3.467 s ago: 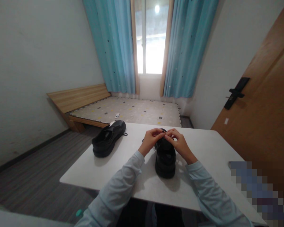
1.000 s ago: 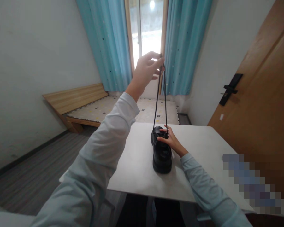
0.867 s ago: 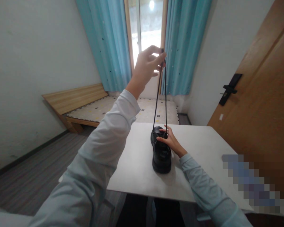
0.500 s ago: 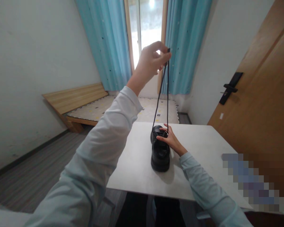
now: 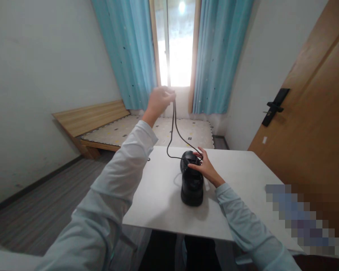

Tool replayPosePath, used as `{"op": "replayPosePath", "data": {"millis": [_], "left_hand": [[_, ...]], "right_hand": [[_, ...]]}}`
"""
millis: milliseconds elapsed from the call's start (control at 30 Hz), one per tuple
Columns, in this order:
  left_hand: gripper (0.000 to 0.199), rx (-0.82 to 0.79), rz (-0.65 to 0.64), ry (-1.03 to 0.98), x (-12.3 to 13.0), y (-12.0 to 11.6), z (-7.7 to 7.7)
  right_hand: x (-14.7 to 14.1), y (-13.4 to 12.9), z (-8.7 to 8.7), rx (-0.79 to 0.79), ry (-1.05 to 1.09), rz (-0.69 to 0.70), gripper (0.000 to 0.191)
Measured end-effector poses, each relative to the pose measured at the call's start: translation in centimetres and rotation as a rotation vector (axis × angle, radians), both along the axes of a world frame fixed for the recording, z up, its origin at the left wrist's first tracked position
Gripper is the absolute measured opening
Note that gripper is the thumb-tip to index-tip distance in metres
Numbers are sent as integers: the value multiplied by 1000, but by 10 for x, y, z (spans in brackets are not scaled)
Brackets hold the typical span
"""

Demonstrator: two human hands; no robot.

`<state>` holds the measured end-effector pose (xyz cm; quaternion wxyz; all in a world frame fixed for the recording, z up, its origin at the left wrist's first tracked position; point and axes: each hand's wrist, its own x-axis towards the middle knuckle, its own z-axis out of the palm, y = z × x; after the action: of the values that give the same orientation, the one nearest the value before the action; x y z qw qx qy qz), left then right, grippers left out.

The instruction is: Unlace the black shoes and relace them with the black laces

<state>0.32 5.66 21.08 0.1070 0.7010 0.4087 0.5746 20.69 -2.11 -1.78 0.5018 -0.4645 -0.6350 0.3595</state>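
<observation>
A black shoe (image 5: 192, 184) stands on the white table (image 5: 231, 214), heel toward me. Its dark shoelace (image 5: 171, 128) runs from the shoe up to my left hand (image 5: 160, 101), which pinches the lace ends in the air, left of the shoe. Both strands hang slack, one bowing left and the other sloping down to the right. My right hand (image 5: 206, 167) is closed around the right side of the shoe, thumb on top near the opening. Part of the shoe's front is behind those fingers.
Beyond the table lies a bed base with a patterned mattress (image 5: 197, 131) and a wooden headboard (image 5: 93, 116). A brown door (image 5: 307, 124) with a black handle (image 5: 275, 107) is on the right. A blurred-out patch (image 5: 302, 222) covers something at the table's right side.
My left hand has come down and to the left with the lace, which was taut and now sags. My right hand and the shoe have stayed in place.
</observation>
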Motion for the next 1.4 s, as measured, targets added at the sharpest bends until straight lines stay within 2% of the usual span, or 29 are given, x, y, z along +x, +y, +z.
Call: {"op": "replayPosePath", "data": {"millis": [167, 367, 467, 567, 667, 833, 933, 1033, 1267, 1400], "left_hand": [[17, -143, 101, 23, -17, 14, -62], [20, -307, 157, 16, -18, 15, -132], [20, -374, 146, 76, -14, 8, -159], [17, -410, 86, 131, -9, -5, -178], [16, -430, 43, 221, -4, -20, -187], [12, -397, 58, 308, 1, -39, -190], [9, -366, -87, 280, 2, -46, -194], [10, -324, -177, 275, 1, -49, -199], [11, -226, -227, 347, -4, -49, -209], [10, -181, -195, 443, -4, -49, -211]], "right_hand": [[1, 1, -1, 15, -30, -6, 96], [2, 2, -2, 46, -35, 4, 93], [3, 0, 1, 108, -83, 30, 70], [2, -1, 3, 190, -153, 51, 40], [2, 0, 3, 205, -189, 43, 27], [2, 4, 0, 158, -208, 52, 26], [3, 5, 0, 144, -207, 70, 25], [3, 5, 0, 147, -209, 72, 24], [3, 6, -2, 166, -269, 43, 23], [3, 6, -2, 189, -303, 35, 22]]}}
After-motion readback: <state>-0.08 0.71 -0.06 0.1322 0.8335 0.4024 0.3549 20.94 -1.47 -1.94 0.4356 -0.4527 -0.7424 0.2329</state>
